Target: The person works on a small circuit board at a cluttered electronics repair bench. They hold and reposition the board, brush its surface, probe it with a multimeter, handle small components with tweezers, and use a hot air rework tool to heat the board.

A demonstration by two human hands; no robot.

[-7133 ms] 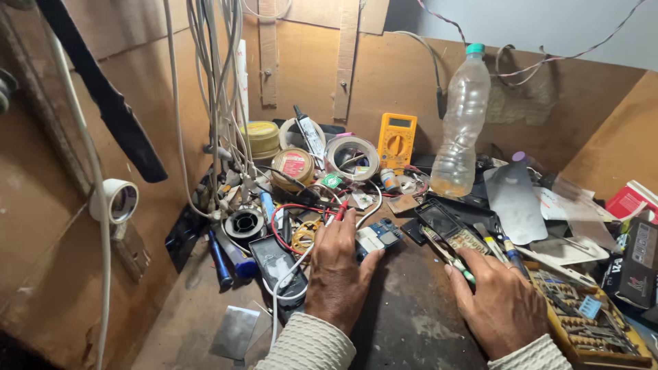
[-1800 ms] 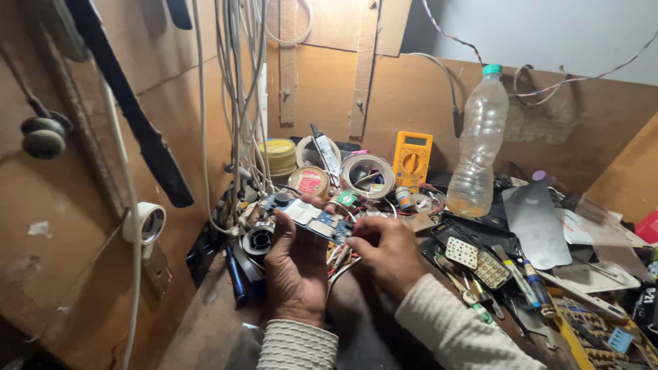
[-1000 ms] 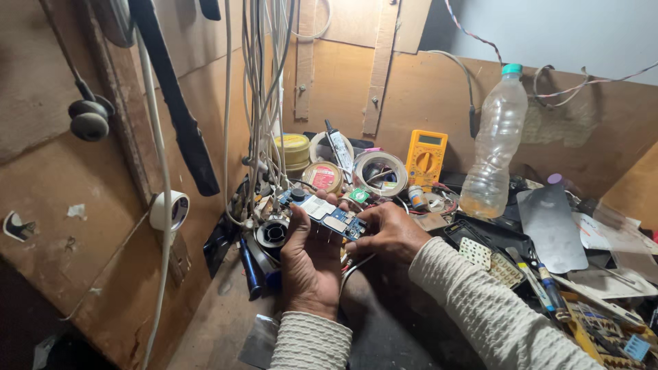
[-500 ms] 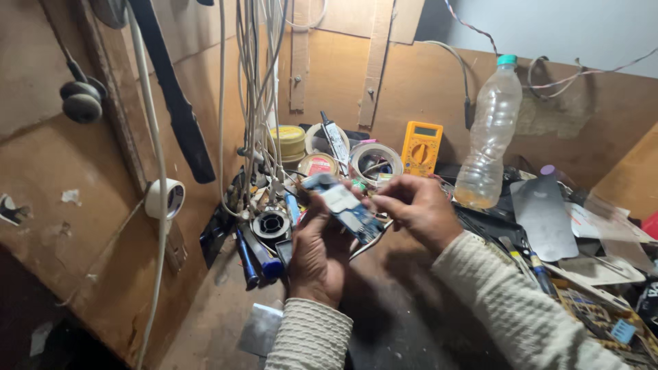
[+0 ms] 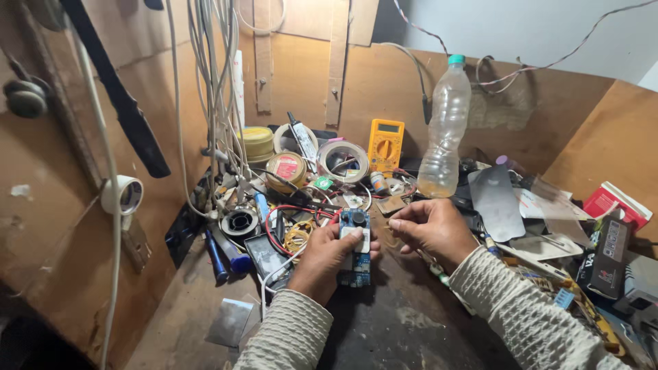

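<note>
Two hands are seen just below the middle of the frame, over a dark, worn table [image 5: 411, 329]. A small blue circuit board with a black round knob and a white patch [image 5: 355, 247] is held upright in the left hand [image 5: 329, 257]; the grip is closed around its lower half, with the thumb pressed on the white patch and the fingers wrapped behind. The board's top edge stands free above the fingers.

Just right of the board, the right hand [image 5: 432, 229] is held apart from it. Its grip is loosely curled, thumb and forefinger pinched together toward the board; whether something tiny is pinched there cannot be told.

Behind the hands, at centre frame, a tangle of red and white wires [image 5: 288, 219] is spread, with a yellow handheld multimeter [image 5: 385, 145] leaning against the brown board wall and a clear plastic bottle with a green cap [image 5: 444, 130] standing beside it. A roll of grey tape [image 5: 343, 161] lies left of the multimeter. White cables [image 5: 212, 103] hang at the upper left.
</note>
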